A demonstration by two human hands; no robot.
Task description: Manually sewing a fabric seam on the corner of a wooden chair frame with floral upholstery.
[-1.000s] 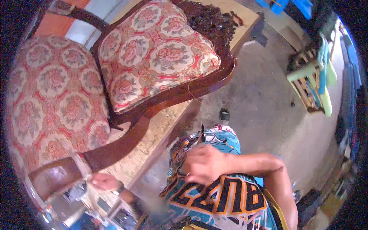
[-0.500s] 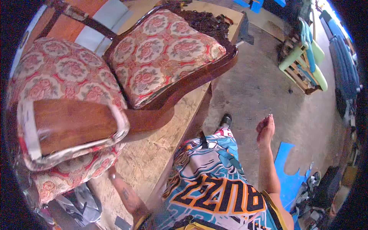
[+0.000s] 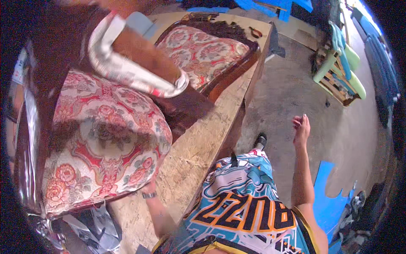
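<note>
A dark wooden chair with rose-patterned upholstery [image 3: 108,127] tilts over the plywood table at the left. Above its cushion, a blurred brown panel with a pale fabric border [image 3: 148,61] juts out. My left hand [image 3: 149,187], with a band at its wrist, is at the lower right edge of the cushion; its fingers are mostly hidden behind it. Out to the right, my right hand [image 3: 301,127] hangs over the floor with slightly curled fingers apart and nothing in it. A second framed piece in matching fabric [image 3: 203,51] lies farther back on the table.
The plywood tabletop [image 3: 169,182] runs diagonally beside me. Near its far end lie dark trim [image 3: 230,28] and orange-handled pliers [image 3: 255,32]. A pale green chair frame [image 3: 340,76] stands on the concrete floor. Blue sheeting [image 3: 321,190] lies at my right, clear plastic [image 3: 95,224] below the chair.
The chair has swung and tilted, carrying the fabric-bordered panel up and right and exposing more cushion. My left hand stays at the cushion's edge. The fingers of my right hand have loosened apart.
</note>
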